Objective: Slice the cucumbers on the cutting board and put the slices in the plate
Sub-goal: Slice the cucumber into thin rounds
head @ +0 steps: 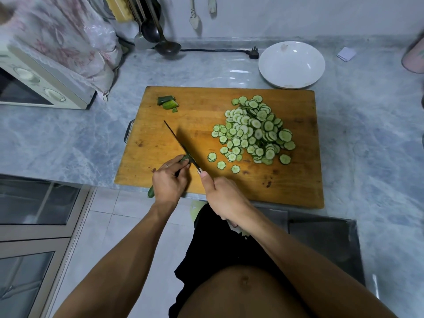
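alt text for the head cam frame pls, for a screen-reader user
A person slices a cucumber at the near left of a wooden cutting board, left hand holding it, right hand gripping the knife. A heap of cucumber slices lies on the board's right side; the white plate behind it holds none.

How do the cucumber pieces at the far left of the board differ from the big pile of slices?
The end pieces are a few thick, uneven chunks with much dark skin; the pile of slices holds many thin, round discs showing pale flesh. The end pieces sit near the cutting board's far left corner, the pile on its right half. Both are cut cucumber lying on the board, not in the plate.
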The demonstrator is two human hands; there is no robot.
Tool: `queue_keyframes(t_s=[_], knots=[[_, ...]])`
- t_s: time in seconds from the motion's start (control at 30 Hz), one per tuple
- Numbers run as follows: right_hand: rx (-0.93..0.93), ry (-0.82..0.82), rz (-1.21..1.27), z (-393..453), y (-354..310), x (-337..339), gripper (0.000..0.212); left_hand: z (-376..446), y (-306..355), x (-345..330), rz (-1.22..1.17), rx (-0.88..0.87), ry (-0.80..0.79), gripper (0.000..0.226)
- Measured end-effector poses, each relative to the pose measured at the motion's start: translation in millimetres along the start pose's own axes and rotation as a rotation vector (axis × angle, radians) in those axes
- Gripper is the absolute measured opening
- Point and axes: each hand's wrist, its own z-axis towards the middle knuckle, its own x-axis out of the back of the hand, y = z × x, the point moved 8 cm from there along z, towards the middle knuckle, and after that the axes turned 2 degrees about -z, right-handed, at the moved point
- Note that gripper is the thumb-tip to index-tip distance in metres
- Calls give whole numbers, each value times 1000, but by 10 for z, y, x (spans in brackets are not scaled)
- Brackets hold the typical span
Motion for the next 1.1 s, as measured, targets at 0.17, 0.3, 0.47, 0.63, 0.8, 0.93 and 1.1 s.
queue_keyframes(t_s=[0.17,0.3,0.47,0.63,0.8,0.93,1.1], knots=[[56,-10,-35,-88,-70,4,64,41,23,33,-14,26,-29,26],[67,-24,-57,-121,-77,6,62,24,18,45,-42,34,-26,37],[68,-37,-62,-121,-49,-3,64,35,43,73,-61,77,-14,37],[50,-40,-38,-74,-32,-27,65,30,65,75,-62,78,-20,36],[28,-4,23,73,-67,-58,66,43,34,45,-19,56,-35,19],[17,3,15,96,-54,-111,66,51,46,82,-11,53,-17,19],[18,39,16,109,-1,-25,66,16,85,108,-35,34,8,17]])
